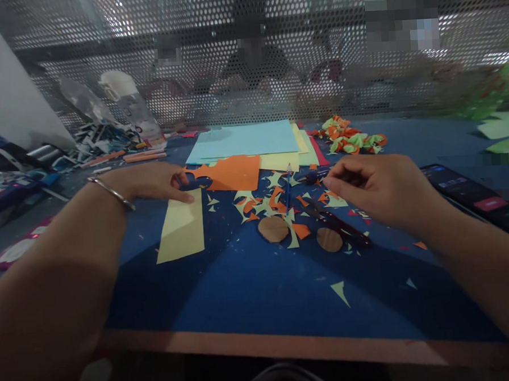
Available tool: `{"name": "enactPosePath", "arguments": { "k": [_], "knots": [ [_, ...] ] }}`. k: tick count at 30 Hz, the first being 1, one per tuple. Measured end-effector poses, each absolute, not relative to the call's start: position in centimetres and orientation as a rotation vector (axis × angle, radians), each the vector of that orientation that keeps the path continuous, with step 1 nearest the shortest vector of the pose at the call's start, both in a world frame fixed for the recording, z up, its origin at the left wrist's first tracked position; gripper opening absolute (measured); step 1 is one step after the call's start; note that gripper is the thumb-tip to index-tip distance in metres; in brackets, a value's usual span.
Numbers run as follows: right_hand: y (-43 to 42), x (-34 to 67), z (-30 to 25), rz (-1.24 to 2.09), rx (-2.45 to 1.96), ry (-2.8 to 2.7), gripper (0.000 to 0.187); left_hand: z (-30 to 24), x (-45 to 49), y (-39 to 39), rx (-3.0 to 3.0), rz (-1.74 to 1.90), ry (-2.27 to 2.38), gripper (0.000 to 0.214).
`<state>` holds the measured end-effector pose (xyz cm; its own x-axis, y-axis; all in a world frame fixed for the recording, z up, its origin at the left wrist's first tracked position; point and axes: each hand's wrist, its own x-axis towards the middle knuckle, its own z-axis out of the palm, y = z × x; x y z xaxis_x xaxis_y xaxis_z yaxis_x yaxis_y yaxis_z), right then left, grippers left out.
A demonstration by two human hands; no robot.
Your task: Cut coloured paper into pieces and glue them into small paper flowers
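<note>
My left hand (151, 181) lies on the blue table with its fingertips pressing the top edge of a pale yellow paper strip (181, 228). A metal bangle sits on that wrist. My right hand (378, 187) is curled in a pinch around the end of a dark pen-like tool (311, 177). Between the hands lie an orange sheet with cut-outs (232, 173), a thin blue pen (287, 189), two brown paper circles (273, 229) and dark scissors (337, 223) amid orange and yellow scraps.
A stack of light blue, yellow and red sheets (245, 141) lies further back. Crumpled orange-green scraps (349, 137) sit at back right. A phone (472, 193) lies at right. Bottles and clutter (118, 115) crowd the back left. A perforated metal screen closes the back, people behind it.
</note>
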<state>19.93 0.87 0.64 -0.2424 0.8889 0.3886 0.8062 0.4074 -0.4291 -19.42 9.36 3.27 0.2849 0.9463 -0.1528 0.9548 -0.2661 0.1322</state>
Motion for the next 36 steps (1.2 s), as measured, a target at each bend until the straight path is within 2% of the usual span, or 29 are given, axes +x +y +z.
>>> {"name": "enactPosePath", "arguments": {
  "k": [4, 13, 19, 21, 23, 25, 33, 36],
  "knots": [
    [1.1, 20.1, 0.8, 0.173, -1.473, -2.060, 0.020, 3.9, -20.1, 9.1, 2.239, -0.320, 1.831, 0.044],
    [1.6, 20.3, 1.2, 0.292, -1.692, -2.382, 0.027, 3.7, -21.7, 9.9, 2.142, -0.214, 1.641, 0.019],
    [1.5, 20.4, 0.8, 0.282, -1.846, -2.554, 0.027, 5.2, -21.3, 8.5, 1.933, 0.490, 1.502, 0.016],
    [1.5, 20.3, 0.7, 0.302, -1.859, -2.568, 0.021, 5.4, -19.9, 7.8, 1.731, 0.817, 1.297, 0.013],
    [1.6, 20.1, 0.6, 0.334, -1.850, -2.553, 0.016, 5.2, -17.9, 7.0, 1.677, 0.933, 1.005, 0.012],
    [1.6, 20.0, 0.5, 0.366, -1.830, -2.516, 0.013, 4.7, -15.7, 6.1, 1.688, 0.806, 0.884, 0.012],
    [1.4, 19.8, 1.0, 0.368, -1.575, -2.283, 0.011, 2.9, -12.2, 5.3, 1.866, 0.148, 1.010, 0.021],
    [1.2, 19.6, 1.0, 0.397, -1.556, -2.260, 0.010, 3.0, -12.3, 5.6, 1.942, 0.123, 1.119, 0.018]
  ]
}}
